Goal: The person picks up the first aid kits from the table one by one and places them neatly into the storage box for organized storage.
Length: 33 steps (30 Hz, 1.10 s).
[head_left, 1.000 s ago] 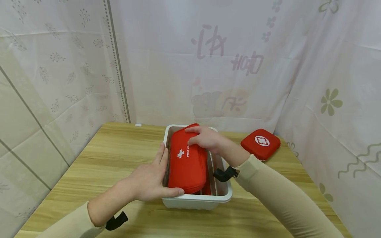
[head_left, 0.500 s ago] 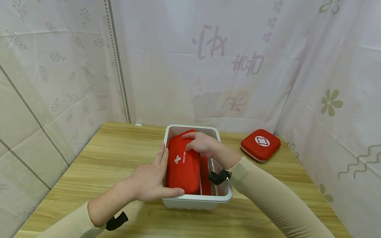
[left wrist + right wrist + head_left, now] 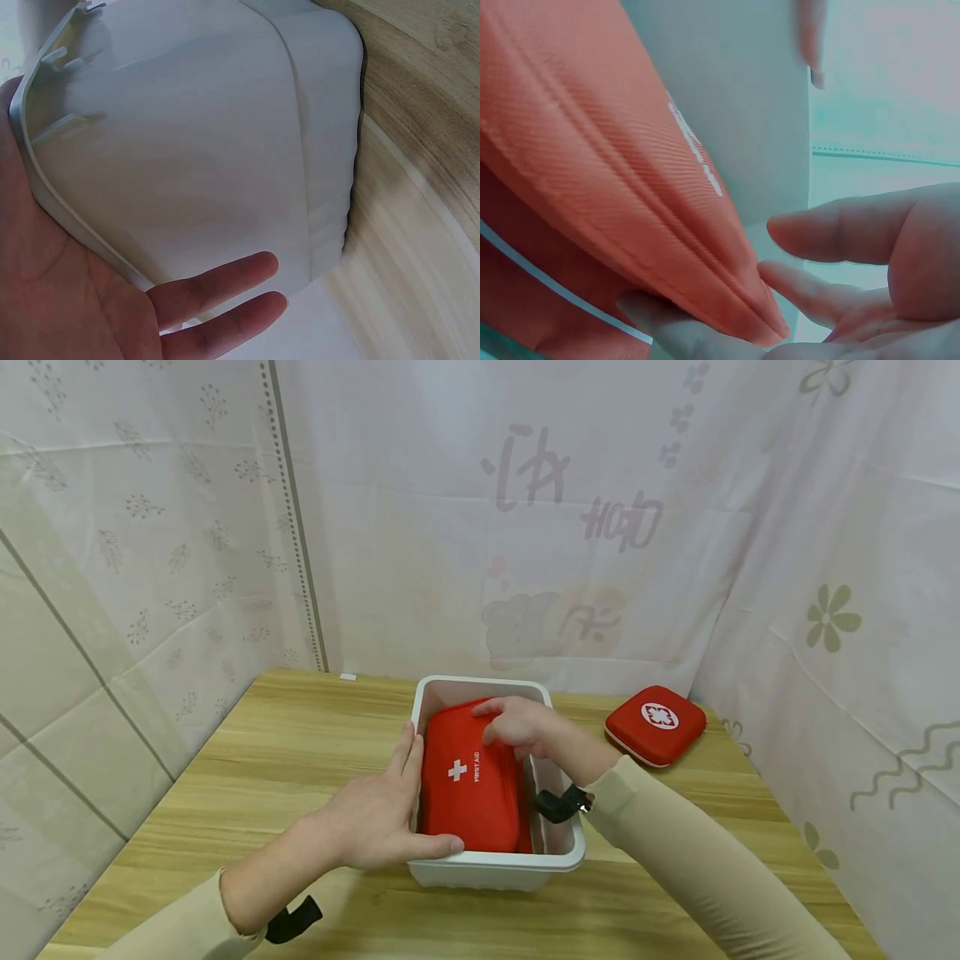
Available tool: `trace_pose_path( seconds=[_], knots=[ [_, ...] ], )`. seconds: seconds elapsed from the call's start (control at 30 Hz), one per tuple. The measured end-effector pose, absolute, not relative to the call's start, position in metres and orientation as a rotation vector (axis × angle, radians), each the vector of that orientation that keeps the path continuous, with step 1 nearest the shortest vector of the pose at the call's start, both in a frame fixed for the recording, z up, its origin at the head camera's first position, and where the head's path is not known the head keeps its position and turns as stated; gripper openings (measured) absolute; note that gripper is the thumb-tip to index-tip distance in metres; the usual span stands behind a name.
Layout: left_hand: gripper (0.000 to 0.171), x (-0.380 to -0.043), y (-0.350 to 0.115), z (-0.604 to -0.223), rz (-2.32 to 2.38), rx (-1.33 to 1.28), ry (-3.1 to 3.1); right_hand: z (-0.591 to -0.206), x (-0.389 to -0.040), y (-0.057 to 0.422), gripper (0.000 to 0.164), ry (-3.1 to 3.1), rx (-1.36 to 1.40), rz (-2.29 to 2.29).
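Best brace boxy white plastic bin (image 3: 517, 862) with spread left hand (image 3: 381, 817), gently guiding oblong red fabric pouch (image 3: 468, 806) held in right-hand grip (image 3: 525, 727).

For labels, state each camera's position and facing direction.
Head: worn there, facing forward and down at white rectangular plastic bin; left hand, right hand, beige sleeves show.
Left wrist: worn there, facing bin's outer wall; left hand shows.
Right wrist: worn there, facing red rectangular fabric pouch; right hand shows.
Head and right wrist share the pouch.
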<state>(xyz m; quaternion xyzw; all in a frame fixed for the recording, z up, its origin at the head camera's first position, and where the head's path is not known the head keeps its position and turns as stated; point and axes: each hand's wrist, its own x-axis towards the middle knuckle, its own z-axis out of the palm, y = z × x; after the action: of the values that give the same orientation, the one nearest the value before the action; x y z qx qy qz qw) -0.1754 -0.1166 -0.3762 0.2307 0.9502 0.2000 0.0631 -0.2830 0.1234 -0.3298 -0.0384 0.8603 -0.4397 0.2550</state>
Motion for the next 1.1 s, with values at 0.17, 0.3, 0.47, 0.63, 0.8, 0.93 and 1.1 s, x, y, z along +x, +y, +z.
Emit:
trace_pose_path(
  seconds=[0.17,0.3,0.47,0.63,0.8,0.93,1.1],
  knots=[
    [0.142,-0.176,-0.117,-0.376,0.593,0.696,2.869,-0.326,-0.282,0.133,0.062,2.341,-0.078,-1.204],
    [0.142,-0.176,-0.117,-0.375,0.59,0.693,2.865,-0.323,-0.282,0.14,0.06,2.327,-0.08,-1.199],
    [0.142,-0.175,-0.117,-0.375,0.591,0.688,2.863,-0.32,-0.282,0.146,0.058,2.328,-0.103,-1.171],
    [0.144,-0.175,-0.117,-0.375,0.576,0.699,2.872,-0.317,-0.282,0.149,0.059,2.318,-0.121,-1.165],
    [0.146,-0.175,-0.117,-0.376,0.573,0.7,2.877,-0.31,-0.278,0.154,0.062,2.281,-0.175,-1.185],
    [0.145,-0.175,-0.117,-0.377,0.577,0.697,2.878,-0.303,-0.277,0.164,0.061,2.265,-0.234,-1.247],
    [0.143,-0.175,-0.117,-0.378,0.586,0.704,2.887,-0.292,-0.276,0.184,0.057,2.29,-0.358,-1.362]
  ],
)
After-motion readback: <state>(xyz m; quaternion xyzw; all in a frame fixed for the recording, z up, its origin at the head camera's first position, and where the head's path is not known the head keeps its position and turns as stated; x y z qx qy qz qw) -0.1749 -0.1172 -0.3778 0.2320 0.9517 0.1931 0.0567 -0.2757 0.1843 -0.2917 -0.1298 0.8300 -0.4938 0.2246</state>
